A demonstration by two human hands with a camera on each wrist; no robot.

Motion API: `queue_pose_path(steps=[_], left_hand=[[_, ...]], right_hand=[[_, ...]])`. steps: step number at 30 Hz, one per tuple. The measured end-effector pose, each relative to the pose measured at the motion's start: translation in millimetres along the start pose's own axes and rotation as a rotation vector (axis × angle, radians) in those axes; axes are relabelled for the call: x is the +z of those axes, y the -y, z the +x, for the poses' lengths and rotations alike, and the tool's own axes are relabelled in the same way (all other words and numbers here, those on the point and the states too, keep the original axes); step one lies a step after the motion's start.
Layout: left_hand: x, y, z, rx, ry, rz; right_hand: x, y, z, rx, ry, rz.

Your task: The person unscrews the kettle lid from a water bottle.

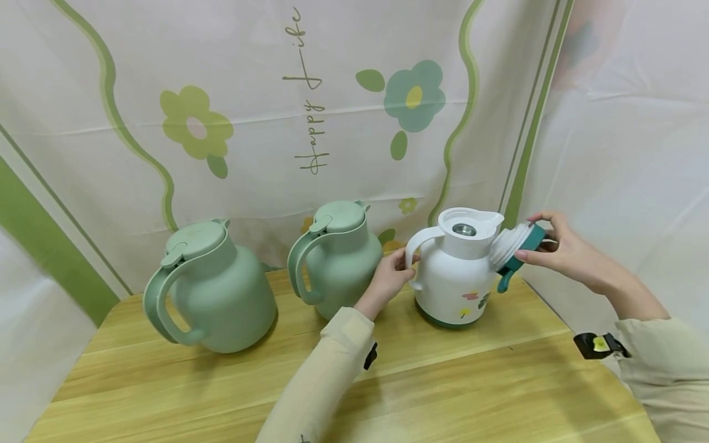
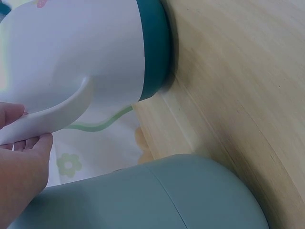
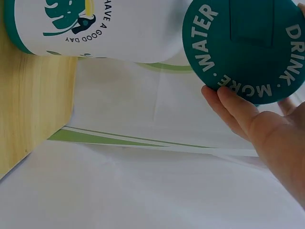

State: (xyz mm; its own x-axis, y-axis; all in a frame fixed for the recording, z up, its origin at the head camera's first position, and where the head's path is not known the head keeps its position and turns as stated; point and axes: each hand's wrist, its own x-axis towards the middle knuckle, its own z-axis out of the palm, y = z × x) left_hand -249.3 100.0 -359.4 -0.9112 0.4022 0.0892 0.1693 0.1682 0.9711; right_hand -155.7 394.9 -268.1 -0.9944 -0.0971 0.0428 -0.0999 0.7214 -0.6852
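A white thermos jug point(image 1: 451, 277) with a teal base stands upright on the wooden table, its mouth uncovered and the metal inside showing. My left hand point(image 1: 389, 274) holds the jug's handle point(image 2: 62, 112), thumb on one side and fingers on the other in the left wrist view. To the right of the jug, my right hand point(image 1: 565, 252) grips the teal lid point(image 1: 523, 249) by its edge. The lid is tilted, with its white threaded stopper point(image 1: 506, 245) pointing at the jug, beside the spout. Lettering such as "WATER" covers the lid's top point(image 3: 252, 62) in the right wrist view.
Two green jugs with lids on stand to the left: a larger one point(image 1: 232, 301) and a smaller one point(image 1: 346, 261) close to my left hand. A flowered curtain point(image 1: 249, 154) hangs behind the wooden table point(image 1: 443, 381), whose right edge runs below my right wrist.
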Motion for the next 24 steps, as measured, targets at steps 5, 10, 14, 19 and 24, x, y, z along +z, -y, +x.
queue_pose_path(steps=[5,10,14,19,24], left_hand=[[-0.1,0.6,0.3,0.002,0.0,0.004],[-0.4,0.6,0.2,0.01,-0.002,-0.004],[-0.5,0.4,0.0,0.013,0.0,-0.007],[0.0,-0.4,0.0,0.008,-0.002,-0.002],[0.4,-0.1,0.4,0.011,-0.004,0.006]], right_hand=[[3.9,-5.6,-0.8,-0.057,0.003,0.013],[7.9,-10.1,-1.6,-0.124,0.028,0.175],[9.5,-13.9,-2.3,-0.153,0.068,0.275],[8.6,-18.3,-1.4,-0.161,0.078,0.287],[9.0,-18.8,-2.3,-0.163,0.085,0.302]])
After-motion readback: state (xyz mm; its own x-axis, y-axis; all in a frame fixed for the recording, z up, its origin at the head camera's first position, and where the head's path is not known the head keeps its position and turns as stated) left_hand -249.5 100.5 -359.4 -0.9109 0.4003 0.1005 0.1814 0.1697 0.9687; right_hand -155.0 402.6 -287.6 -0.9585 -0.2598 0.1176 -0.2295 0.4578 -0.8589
